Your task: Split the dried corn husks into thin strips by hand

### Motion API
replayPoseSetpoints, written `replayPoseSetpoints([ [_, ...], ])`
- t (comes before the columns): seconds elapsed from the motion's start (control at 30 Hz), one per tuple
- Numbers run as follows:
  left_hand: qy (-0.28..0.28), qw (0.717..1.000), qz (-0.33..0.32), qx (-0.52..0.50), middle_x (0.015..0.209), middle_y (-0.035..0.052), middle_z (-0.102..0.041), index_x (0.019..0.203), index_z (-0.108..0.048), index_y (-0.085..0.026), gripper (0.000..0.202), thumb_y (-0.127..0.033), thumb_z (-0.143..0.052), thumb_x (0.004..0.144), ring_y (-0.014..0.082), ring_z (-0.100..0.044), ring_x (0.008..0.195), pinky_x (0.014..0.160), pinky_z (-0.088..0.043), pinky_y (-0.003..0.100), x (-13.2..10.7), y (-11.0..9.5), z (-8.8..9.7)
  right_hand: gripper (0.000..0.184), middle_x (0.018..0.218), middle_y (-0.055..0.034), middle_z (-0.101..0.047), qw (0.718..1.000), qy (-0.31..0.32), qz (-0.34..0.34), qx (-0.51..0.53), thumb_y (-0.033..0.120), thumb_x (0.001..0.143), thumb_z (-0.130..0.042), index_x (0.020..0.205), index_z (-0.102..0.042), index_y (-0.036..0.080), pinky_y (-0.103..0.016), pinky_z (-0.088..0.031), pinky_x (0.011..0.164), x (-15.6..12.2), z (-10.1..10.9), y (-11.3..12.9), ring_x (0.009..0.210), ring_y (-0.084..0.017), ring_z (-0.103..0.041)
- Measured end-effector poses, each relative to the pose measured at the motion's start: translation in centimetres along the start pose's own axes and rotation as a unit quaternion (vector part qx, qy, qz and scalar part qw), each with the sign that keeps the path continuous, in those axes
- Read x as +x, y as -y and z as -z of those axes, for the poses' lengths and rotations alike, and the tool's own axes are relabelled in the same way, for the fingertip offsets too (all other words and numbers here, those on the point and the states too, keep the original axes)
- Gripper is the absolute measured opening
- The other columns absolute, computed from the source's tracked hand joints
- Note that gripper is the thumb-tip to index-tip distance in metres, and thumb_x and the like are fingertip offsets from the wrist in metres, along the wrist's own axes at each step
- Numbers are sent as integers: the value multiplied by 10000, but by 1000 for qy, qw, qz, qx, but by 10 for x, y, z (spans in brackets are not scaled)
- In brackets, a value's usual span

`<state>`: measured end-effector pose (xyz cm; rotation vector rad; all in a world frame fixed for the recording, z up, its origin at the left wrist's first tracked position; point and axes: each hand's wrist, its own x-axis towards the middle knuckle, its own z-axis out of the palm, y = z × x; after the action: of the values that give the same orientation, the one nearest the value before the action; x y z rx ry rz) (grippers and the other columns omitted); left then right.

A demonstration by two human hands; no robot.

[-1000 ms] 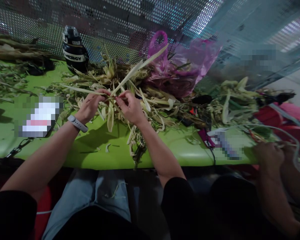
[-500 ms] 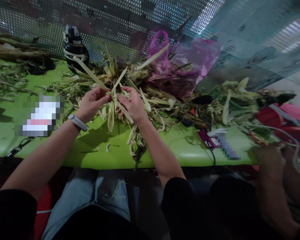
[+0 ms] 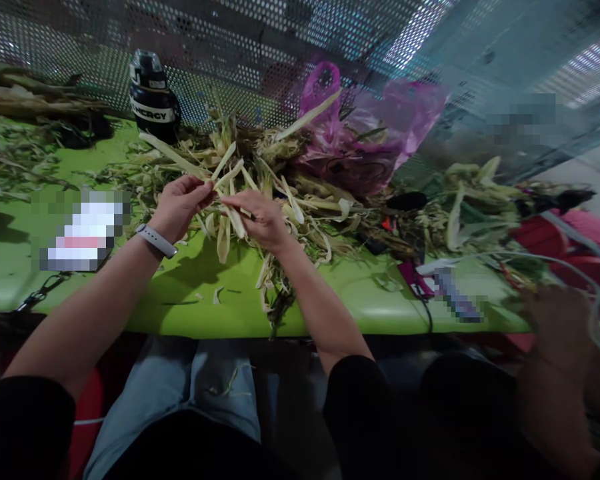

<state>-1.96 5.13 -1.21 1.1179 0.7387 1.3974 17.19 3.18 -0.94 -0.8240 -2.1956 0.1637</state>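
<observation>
Long pale strips of dried corn husk [image 3: 173, 155] stick out of my left hand [image 3: 177, 210], whose thumb and fingers pinch them together at a crossing point. Close by on the right, my right hand [image 3: 263, 219] has its index finger stretched toward that crossing. A short husk strip [image 3: 236, 223] runs down from under this finger, and the curled fingers appear to grip it; the thumb is mostly hidden. Both hands are above the green table [image 3: 195, 303], in front of a loose heap of husks and dry leaves [image 3: 260, 150].
Behind the heap stand a black bottle [image 3: 153, 103] and a pink plastic bag [image 3: 367, 143] against a perforated metal panel [image 3: 205, 40]. A blurred phone-like object [image 3: 85, 230] lies at left. Another person's arm [image 3: 555, 340] and a cable [image 3: 525, 253] are at right.
My left hand has shifted slightly left with the strips. My right hand has come away from the pinch, its index finger now straightened. The crossing strips point at lower angles.
</observation>
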Motion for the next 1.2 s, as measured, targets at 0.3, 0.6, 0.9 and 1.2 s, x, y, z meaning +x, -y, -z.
replayPoseSetpoints([
  [0.3, 139, 906, -174, 361, 731, 24, -657, 768, -658, -196, 111, -300, -689, 790, 156, -583, 679, 657, -461, 274, -9, -5, -3, 293, 1135, -82, -653, 981, -67, -21, -179, 339, 1017, -388, 1100, -660, 268, -533, -370, 1106, -2, 3, 4, 1202, -250, -566],
  [0.6, 174, 941, -109, 270, 864, 41, -693, 929, -678, -199, 170, -187, -704, 761, 186, -639, 839, 796, -507, 306, -13, -12, -10, 402, 993, -70, -666, 980, -103, -166, 23, 570, 977, -410, 1002, -578, 205, -385, -514, 931, 2, -7, -9, 948, -194, -640],
  [0.9, 46, 998, -28, 23, 679, -42, -562, 1000, -647, -229, 325, -208, -811, 720, 114, -605, 670, 708, -520, 261, -17, 14, -19, 466, 836, -21, -634, 922, -183, -276, 201, 646, 899, -495, 1025, -555, 201, -254, -535, 726, 2, -31, 2, 789, -131, -636],
  [1.2, 10, 998, -43, 45, 653, -40, -582, 962, -629, -234, 327, -262, -838, 712, 109, -604, 629, 653, -526, 252, -15, 18, -18, 524, 808, 5, -586, 923, -93, -299, 225, 679, 913, -439, 1173, -470, 224, -267, -476, 648, 1, -29, -3, 699, -124, -555],
])
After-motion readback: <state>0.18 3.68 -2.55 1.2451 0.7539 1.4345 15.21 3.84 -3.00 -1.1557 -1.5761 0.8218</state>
